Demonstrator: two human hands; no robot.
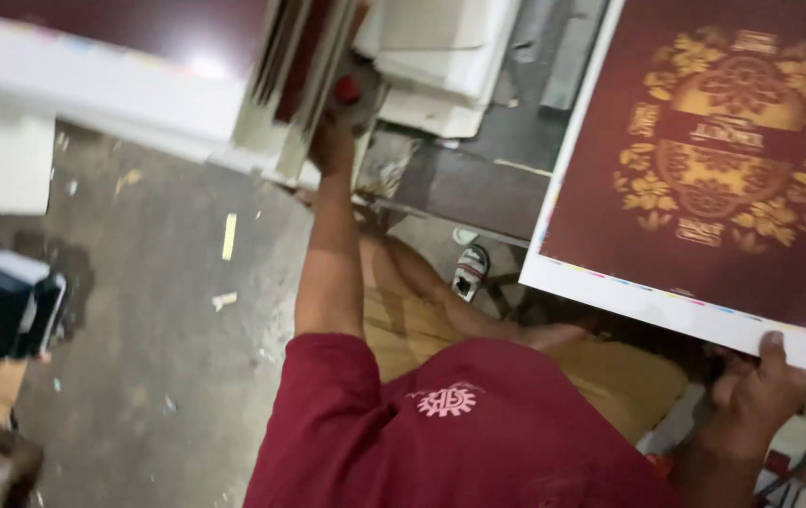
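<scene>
The person's right hand (756,395) gripped the lower edge of a large printed sheet (704,169), the thumb (772,350) pressed flat on the white border on top and the other fingers tucked beneath it, out of sight. The sheet (dark maroon, with a gold floral ornament in its middle and a thin strip of small colour marks along the border) filled the upper right of the view, tilted and held up above the person's lap.

The left hand (332,141) reached forward at arm's length to a stack of boards and sheets (304,66) standing on edge. Its fingers seemed to close round something red (347,89) at the foot of that stack, though blur made it impossible to tell how they were set.

The person wore a maroon shirt (440,433) and tan trousers (422,320), with one sandalled foot (470,271) on the grey floor (158,310), which was littered with paper scraps (229,235). A pile of white boards (440,66) lay behind the stack.
</scene>
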